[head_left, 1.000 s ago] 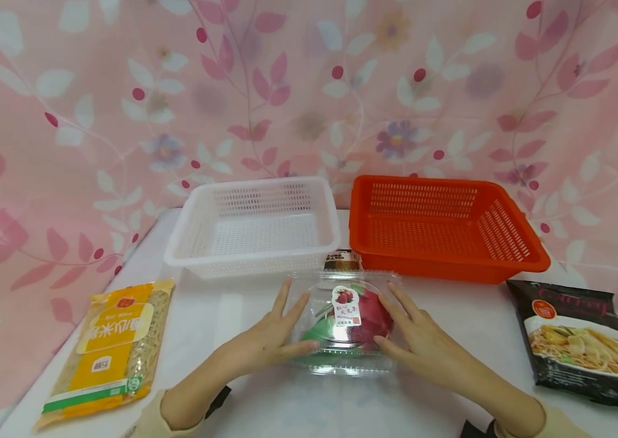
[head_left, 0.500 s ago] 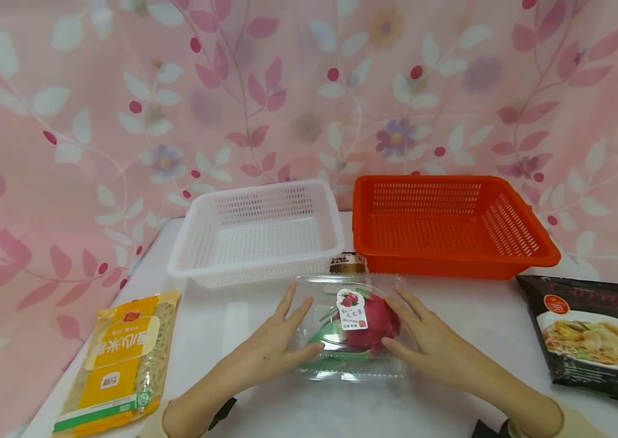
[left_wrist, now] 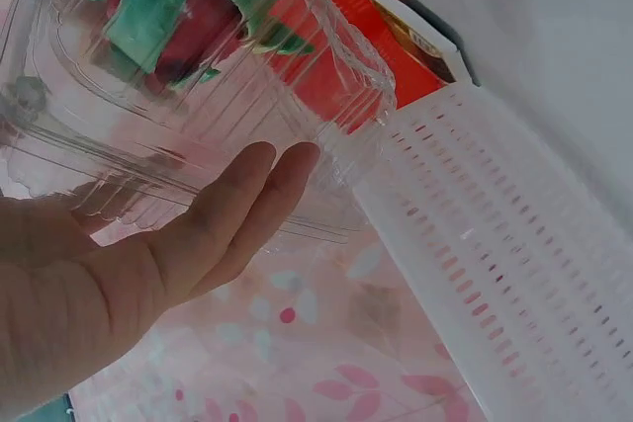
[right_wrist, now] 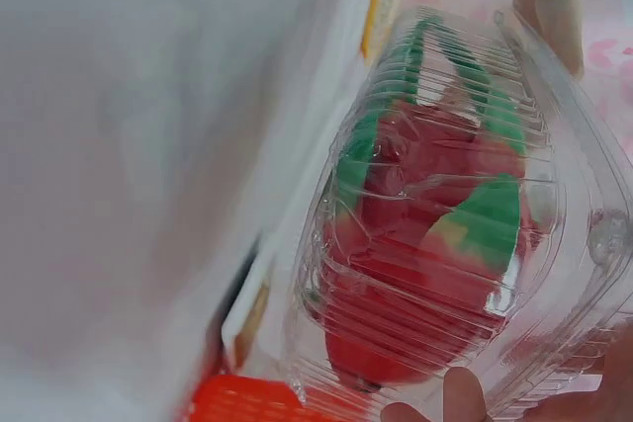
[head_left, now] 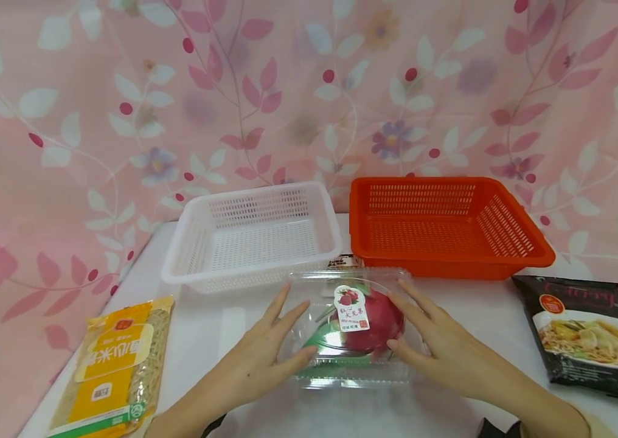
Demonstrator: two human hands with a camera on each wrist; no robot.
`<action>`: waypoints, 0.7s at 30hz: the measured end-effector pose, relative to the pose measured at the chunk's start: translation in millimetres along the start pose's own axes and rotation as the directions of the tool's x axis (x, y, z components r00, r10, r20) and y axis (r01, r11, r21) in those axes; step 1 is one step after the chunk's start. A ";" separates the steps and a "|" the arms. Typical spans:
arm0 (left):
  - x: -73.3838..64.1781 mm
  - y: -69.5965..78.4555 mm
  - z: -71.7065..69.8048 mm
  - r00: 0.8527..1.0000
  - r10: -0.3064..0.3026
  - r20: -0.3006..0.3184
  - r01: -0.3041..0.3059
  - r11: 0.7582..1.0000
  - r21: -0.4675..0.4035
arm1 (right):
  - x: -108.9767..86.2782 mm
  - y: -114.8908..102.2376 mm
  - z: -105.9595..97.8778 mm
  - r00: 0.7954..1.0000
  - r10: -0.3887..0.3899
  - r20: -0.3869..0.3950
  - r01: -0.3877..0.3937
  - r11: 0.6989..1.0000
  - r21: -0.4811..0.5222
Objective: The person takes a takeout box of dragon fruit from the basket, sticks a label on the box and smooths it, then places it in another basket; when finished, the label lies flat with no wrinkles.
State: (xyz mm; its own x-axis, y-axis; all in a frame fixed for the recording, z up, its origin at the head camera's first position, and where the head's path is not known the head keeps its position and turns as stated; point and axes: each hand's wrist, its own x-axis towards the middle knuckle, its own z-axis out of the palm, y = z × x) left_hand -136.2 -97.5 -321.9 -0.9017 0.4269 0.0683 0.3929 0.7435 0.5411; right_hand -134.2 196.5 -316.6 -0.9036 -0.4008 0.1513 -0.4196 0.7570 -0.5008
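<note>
With straight fingers (head_left: pixel 287 307) we only press the clamshell (head_left: pixel 353 325) between both palms; its slick walls could slip.

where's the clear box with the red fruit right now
In the head view the clear box sits at the table's near middle, between the left hand and right hand, just in front of the white basket and orange basket.

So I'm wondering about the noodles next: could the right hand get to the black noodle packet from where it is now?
Probably yes. The black noodle packet lies flat on the table to the outside of the right hand, with bare tabletop between them. But that hand presses the clear fruit box, so it must let go first.
</note>
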 end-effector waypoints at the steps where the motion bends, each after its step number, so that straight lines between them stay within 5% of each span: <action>1: -1.1 1.4 -1.6 1.000 0.002 -0.020 -0.001 1.000 0.010 | 0.8 -1.4 -1.6 1.000 -0.002 0.004 0.002 1.000 0.003; 10: -4.0 7.9 -18.5 0.992 0.023 -0.125 -0.018 0.999 0.044 | 10.7 -13.6 -11.9 1.000 -0.023 -0.003 0.023 0.999 0.024; 21: 18.7 0.0 -48.1 0.972 0.030 -0.235 -0.026 0.999 0.020 | 50.2 -25.4 -28.4 0.996 -0.085 -0.035 0.085 0.996 -0.019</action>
State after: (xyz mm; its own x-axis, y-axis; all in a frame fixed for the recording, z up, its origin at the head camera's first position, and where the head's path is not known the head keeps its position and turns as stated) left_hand -161.8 -114.3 -280.3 -0.9068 0.3159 0.2791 0.4194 0.7422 0.5227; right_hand -171.4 171.8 -272.1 -0.8669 -0.4458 0.2229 -0.4962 0.7302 -0.4696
